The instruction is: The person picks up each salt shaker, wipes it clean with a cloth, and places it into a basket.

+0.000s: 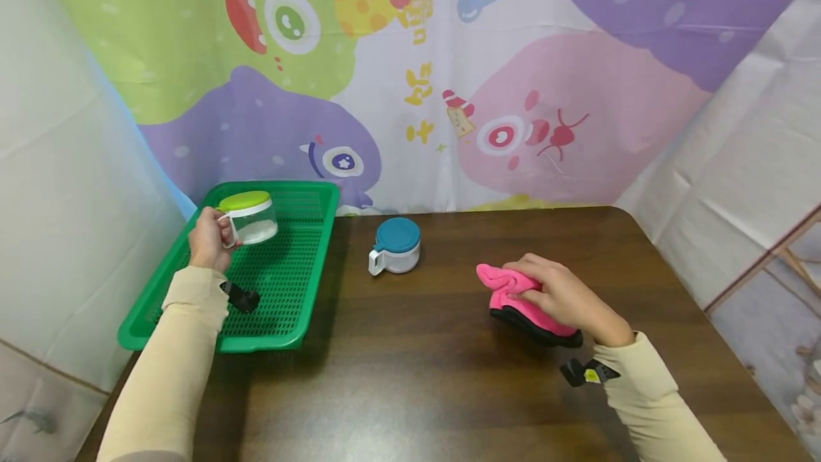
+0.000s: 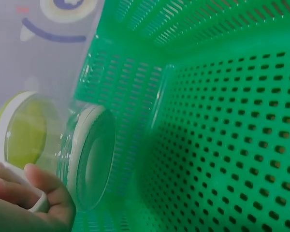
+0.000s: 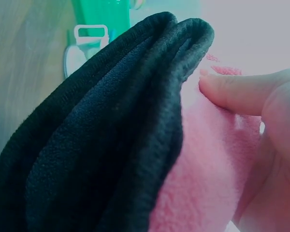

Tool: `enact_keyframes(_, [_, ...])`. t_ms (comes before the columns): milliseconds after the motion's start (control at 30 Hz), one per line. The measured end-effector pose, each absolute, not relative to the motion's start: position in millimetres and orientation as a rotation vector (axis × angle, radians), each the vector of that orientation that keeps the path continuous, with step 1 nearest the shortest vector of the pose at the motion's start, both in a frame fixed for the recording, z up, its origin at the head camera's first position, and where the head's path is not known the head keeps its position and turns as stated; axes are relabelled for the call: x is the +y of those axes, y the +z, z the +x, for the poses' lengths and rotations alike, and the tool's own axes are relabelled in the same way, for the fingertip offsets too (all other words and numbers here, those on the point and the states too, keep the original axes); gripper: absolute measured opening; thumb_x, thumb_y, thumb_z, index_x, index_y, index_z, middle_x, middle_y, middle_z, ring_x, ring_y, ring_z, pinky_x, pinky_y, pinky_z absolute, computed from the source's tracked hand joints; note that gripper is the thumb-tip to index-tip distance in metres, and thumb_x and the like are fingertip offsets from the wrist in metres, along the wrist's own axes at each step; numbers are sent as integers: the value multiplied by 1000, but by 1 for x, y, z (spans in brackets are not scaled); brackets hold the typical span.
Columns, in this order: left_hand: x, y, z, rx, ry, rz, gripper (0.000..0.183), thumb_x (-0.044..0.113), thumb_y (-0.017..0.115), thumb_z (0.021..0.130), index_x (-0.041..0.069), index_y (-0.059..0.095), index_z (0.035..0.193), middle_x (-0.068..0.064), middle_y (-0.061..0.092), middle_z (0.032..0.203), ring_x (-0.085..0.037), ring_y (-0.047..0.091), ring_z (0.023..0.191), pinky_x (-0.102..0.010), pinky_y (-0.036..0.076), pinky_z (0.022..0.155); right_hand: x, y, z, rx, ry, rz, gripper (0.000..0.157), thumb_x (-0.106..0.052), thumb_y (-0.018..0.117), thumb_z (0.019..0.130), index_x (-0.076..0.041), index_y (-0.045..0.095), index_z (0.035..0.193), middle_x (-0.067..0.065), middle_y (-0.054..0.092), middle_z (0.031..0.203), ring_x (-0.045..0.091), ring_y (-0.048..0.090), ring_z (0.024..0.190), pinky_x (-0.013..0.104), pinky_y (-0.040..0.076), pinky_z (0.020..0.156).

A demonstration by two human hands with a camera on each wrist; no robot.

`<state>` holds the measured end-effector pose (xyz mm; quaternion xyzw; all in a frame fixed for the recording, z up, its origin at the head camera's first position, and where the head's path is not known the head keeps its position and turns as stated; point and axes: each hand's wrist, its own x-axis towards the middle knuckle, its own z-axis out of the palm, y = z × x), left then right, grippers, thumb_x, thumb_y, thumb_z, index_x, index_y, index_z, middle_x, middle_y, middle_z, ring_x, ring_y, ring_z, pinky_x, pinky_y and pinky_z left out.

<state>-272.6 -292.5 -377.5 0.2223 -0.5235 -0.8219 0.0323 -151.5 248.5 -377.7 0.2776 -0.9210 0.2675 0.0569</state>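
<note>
My left hand (image 1: 212, 239) grips the white handle of a clear jar (image 1: 255, 224) with a lime-green lid, held over the green basket (image 1: 308, 291). In the left wrist view the jar (image 2: 53, 145) is tilted, and the fingers curl through its handle. Some white shows at the jar's bottom. My right hand (image 1: 564, 298) pinches a bunched pink cloth (image 1: 513, 291) with a black edge, over the right part of the table. The right wrist view shows the thumb pressed on the folded cloth (image 3: 203, 169). Between the hands stands a second jar (image 1: 399, 257) with a blue lid and white handle.
The basket sits at the left of the brown wooden table (image 1: 410, 376), against the back. Behind the table hangs a curtain (image 1: 423, 77) with cartoon figures. White fabric walls stand on both sides. A black camera (image 1: 244, 298) is strapped at the left wrist.
</note>
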Motion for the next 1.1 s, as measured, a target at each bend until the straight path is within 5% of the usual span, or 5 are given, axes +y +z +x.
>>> enact_keyframes(1100, [-329,-412,-295,-1891,-2358,809,37,20,37,96,18,50,62,6,43,48,-14,32,43,-31,44,53,253,-382,-150,-2814,765,805,39,-4,74,81,-8,66,119,0,63,99,12,56,86,27,50,74])
